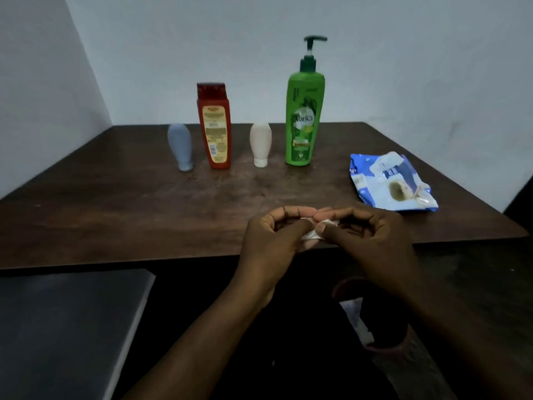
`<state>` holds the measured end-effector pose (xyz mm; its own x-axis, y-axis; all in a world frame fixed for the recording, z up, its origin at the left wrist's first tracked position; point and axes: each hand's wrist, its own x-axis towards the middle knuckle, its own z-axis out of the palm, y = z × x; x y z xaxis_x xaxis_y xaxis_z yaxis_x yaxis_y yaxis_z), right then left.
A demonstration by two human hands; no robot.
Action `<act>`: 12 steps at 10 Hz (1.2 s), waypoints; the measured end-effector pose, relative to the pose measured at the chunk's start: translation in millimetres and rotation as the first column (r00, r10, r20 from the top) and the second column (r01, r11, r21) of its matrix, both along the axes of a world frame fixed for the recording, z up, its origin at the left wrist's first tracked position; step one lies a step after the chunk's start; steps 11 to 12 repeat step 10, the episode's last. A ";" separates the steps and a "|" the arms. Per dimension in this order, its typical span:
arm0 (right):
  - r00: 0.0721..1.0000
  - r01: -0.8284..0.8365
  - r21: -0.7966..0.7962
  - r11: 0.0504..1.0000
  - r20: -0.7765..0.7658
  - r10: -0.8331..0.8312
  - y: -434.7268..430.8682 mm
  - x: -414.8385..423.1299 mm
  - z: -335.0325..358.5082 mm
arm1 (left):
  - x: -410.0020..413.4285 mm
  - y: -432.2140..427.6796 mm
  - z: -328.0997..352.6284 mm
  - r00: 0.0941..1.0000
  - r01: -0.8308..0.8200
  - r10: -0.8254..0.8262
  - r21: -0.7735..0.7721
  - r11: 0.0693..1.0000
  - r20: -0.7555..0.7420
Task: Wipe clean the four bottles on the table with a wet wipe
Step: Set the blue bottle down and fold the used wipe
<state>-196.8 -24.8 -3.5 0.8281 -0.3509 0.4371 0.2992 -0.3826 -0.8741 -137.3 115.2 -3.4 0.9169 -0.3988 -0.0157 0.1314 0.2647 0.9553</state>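
Both hands at lower centre of frame, over near edge of counter (115,215). Left hand (274,235) and right hand (372,235) pinching small crumpled wet wipe (313,233) between fingertips. Four bottles upright in row, centre frame: grey tube (181,147), red bottle (215,128), white tube (260,144), green pump bottle (305,116). Blue wipe packet (389,183) flat at right; contents cannot be told.

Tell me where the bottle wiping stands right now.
Done: a wet wipe is out of the blue pack. In hand: left hand and right hand hold it, bunched, at the table's near edge. Left: grey bottle, red bottle, white bottle and green pump bottle stand untouched; none shows wiping.
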 end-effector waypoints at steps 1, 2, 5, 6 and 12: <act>0.998 0.041 -0.022 0.999 0.039 -0.040 -7.0 -25.9 -12.0 | -25.1 -10.4 -15.6 0.988 0.000 -0.011 0.075 0.997 0.154; 0.999 -0.006 0.000 1.000 -0.043 0.006 -22.3 -49.0 -23.9 | -42.1 -15.2 -34.9 0.977 0.019 -0.048 0.136 0.991 0.209; 0.832 0.078 0.081 0.994 -0.555 -0.020 -100.4 -53.4 -115.9 | -28.8 -80.0 -123.1 0.959 0.245 -0.282 0.474 0.846 0.009; 0.813 0.169 0.013 0.986 -0.568 -0.132 -128.5 -37.2 -137.3 | 1.5 -125.3 -151.7 0.937 0.307 -0.348 0.515 0.800 -0.019; 0.715 0.118 -0.322 0.939 -0.629 -0.305 -199.0 -11.0 -230.5 | 61.8 -233.6 -278.6 0.800 0.474 -0.592 0.704 0.529 -0.094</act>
